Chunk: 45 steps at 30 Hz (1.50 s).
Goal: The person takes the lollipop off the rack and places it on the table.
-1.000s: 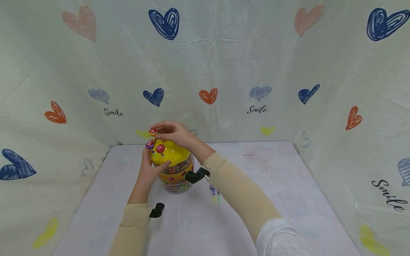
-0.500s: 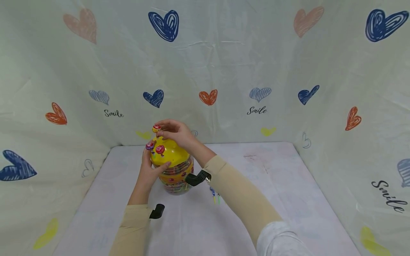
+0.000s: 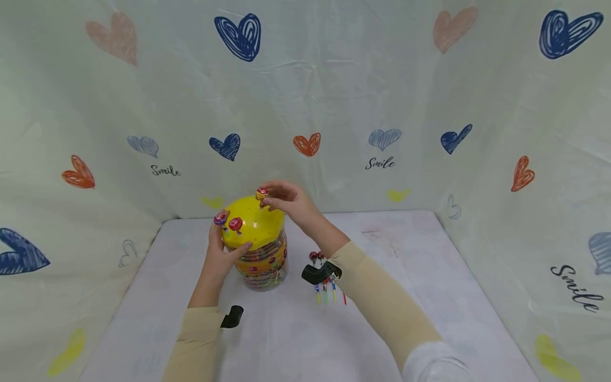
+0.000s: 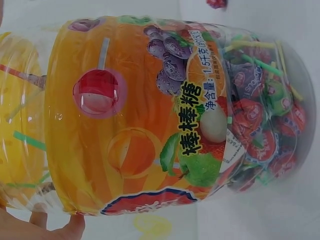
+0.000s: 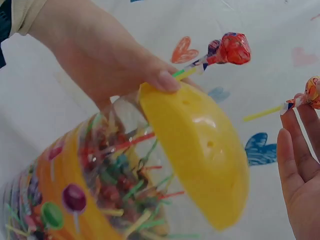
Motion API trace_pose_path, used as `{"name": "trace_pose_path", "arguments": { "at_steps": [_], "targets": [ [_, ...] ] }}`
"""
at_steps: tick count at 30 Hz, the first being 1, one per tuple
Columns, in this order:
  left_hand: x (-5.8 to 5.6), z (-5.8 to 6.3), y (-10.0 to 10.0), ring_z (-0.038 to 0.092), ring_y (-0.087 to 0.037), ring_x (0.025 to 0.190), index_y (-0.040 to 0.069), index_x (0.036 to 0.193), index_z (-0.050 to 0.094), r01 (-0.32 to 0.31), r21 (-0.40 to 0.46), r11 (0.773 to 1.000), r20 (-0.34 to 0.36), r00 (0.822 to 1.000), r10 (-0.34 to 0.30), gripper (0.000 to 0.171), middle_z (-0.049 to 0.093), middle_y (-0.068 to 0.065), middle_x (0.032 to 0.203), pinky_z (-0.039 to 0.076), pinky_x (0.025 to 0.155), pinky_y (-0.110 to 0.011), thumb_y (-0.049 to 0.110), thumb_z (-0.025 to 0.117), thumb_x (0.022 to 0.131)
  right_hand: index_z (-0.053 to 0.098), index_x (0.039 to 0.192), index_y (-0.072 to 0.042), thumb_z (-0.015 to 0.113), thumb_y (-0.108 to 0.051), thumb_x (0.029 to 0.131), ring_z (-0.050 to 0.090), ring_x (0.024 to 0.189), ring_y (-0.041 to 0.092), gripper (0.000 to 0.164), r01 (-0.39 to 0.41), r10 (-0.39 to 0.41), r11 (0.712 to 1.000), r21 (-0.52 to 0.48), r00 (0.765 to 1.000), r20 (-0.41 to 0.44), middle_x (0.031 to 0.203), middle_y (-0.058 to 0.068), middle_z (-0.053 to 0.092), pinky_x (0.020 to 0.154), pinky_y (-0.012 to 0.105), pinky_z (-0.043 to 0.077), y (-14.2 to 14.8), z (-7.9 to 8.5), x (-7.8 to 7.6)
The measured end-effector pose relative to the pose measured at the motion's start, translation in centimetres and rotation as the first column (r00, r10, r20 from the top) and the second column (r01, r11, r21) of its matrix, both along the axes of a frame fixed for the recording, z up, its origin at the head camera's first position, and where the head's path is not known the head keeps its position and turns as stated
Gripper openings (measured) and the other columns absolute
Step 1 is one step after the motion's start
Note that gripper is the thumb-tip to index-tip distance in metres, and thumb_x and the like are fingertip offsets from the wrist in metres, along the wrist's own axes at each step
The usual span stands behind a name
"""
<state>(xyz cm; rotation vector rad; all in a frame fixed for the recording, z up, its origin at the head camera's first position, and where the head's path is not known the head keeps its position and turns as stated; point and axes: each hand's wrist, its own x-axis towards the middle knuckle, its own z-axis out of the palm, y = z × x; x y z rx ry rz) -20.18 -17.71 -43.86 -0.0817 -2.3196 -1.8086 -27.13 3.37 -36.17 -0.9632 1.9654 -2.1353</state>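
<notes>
A clear plastic jar (image 3: pixel 262 265) with an orange label and a yellow domed lid (image 3: pixel 260 225) stands tilted slightly on the table. My left hand (image 3: pixel 221 257) grips its upper side, with the thumb below the lid's edge. Two lollipops, one purple (image 3: pixel 220 218) and one red (image 3: pixel 235 225), stick up from the lid's left side. Just above the lid's right part, my right hand (image 3: pixel 293 207) pinches a yellow-and-red lollipop (image 3: pixel 261 194). In the right wrist view its yellow stick (image 5: pixel 262 114) is apart from the lid, which has small holes. Many wrapped lollipops (image 4: pixel 265 125) fill the jar's bottom.
Several lollipops (image 3: pixel 329 286) lie in a group right of the jar, partly hidden by the right wrist camera (image 3: pixel 321 272). A heart-printed cloth (image 3: pixel 334 95) hangs behind the white table (image 3: pixel 286 339).
My right hand has moved right across the top of the lid, carrying the lollipop. More of the lollipops on the table have come into sight. My left hand keeps its grip.
</notes>
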Motion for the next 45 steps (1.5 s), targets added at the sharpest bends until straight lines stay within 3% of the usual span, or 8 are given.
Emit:
{"name": "trace_pose_path", "arguments": {
  "at_steps": [9, 14, 19, 26, 32, 40, 45],
  "targets": [
    [-0.1, 0.2, -0.2, 0.009, -0.03, 0.146, 0.029, 0.157, 0.015, 0.002, -0.017, 1.0, -0.024, 1.0, -0.002, 0.092, 0.005, -0.003, 0.16, 0.008, 0.115, -0.06, 0.016, 0.074, 0.088, 0.061, 0.123, 0.002, 0.06, -0.003, 0.095, 0.063, 0.094, 0.026, 0.028, 0.054, -0.053, 0.998, -0.017, 0.997, 0.056, 0.11, 0.01, 0.065, 0.085, 0.041, 0.054, 3.8, -3.0, 0.8],
    [-0.1, 0.1, -0.2, 0.009, -0.03, 0.146, 0.029, 0.157, 0.016, 0.0, -0.014, 1.0, -0.025, 1.0, -0.001, 0.091, 0.006, -0.003, 0.16, 0.009, 0.115, -0.059, 0.018, 0.074, 0.088, 0.061, 0.122, 0.001, 0.061, -0.004, 0.095, 0.062, 0.096, 0.035, 0.028, 0.091, -0.091, 0.996, 0.012, 0.993, 0.079, 0.108, 0.009, 0.065, 0.087, 0.047, 0.053, 5.3, -4.4, 1.2],
    [-0.2, -0.1, -0.2, 0.01, -0.03, 0.146, 0.027, 0.157, 0.015, 0.002, -0.008, 1.0, -0.019, 1.0, -0.002, 0.092, 0.004, -0.002, 0.16, 0.009, 0.115, -0.06, 0.015, 0.074, 0.088, 0.06, 0.123, 0.003, 0.062, -0.004, 0.094, 0.062, 0.094, 0.032, 0.029, 0.123, -0.127, 0.991, 0.043, 0.984, 0.123, 0.107, 0.007, 0.065, 0.088, 0.053, 0.051, 6.9, -6.2, 1.6],
    [-0.1, -0.1, -0.1, 0.009, -0.031, 0.146, 0.027, 0.157, 0.015, 0.003, -0.006, 1.0, -0.033, 0.999, -0.003, 0.091, 0.004, -0.003, 0.16, 0.008, 0.115, -0.06, 0.014, 0.073, 0.088, 0.061, 0.124, -0.001, 0.064, -0.01, 0.095, 0.062, 0.099, 0.032, 0.031, 0.156, -0.178, 0.98, 0.124, 0.965, 0.195, 0.11, 0.008, 0.065, 0.087, 0.043, 0.053, 9.4, -9.4, 2.6],
    [0.0, 0.0, 0.1, 0.009, -0.032, 0.146, 0.026, 0.157, 0.016, 0.005, -0.023, 1.0, -0.053, 0.999, -0.006, 0.09, 0.005, -0.005, 0.16, 0.008, 0.114, -0.063, 0.015, 0.073, 0.089, 0.061, 0.124, -0.001, 0.065, -0.01, 0.094, 0.062, 0.098, 0.02, 0.031, 0.21, -0.259, 0.955, 0.21, 0.935, 0.243, 0.113, 0.007, 0.065, 0.093, 0.05, 0.05, 12.0, -12.2, 3.7],
    [0.2, 0.1, 0.1, 0.008, -0.032, 0.146, 0.026, 0.157, 0.015, 0.005, -0.017, 1.0, -0.058, 0.998, -0.006, 0.09, 0.004, -0.005, 0.16, 0.007, 0.113, -0.063, 0.015, 0.073, 0.089, 0.06, 0.126, 0.001, 0.064, -0.012, 0.095, 0.063, 0.097, 0.031, 0.033, 0.25, -0.309, 0.936, 0.246, 0.92, 0.242, 0.118, 0.014, 0.065, 0.09, 0.053, 0.05, 14.6, -14.5, 4.5],
    [0.1, 0.0, 0.0, 0.007, -0.03, 0.146, 0.027, 0.157, 0.017, -0.001, -0.011, 1.0, -0.051, 0.999, 0.0, 0.09, 0.005, -0.004, 0.16, 0.006, 0.114, -0.062, 0.016, 0.074, 0.088, 0.057, 0.129, 0.003, 0.062, -0.012, 0.096, 0.064, 0.095, 0.027, 0.036, 0.273, -0.345, 0.922, 0.275, 0.902, 0.261, 0.12, 0.016, 0.063, 0.087, 0.046, 0.053, 15.9, -15.8, 4.8]
  ]
}}
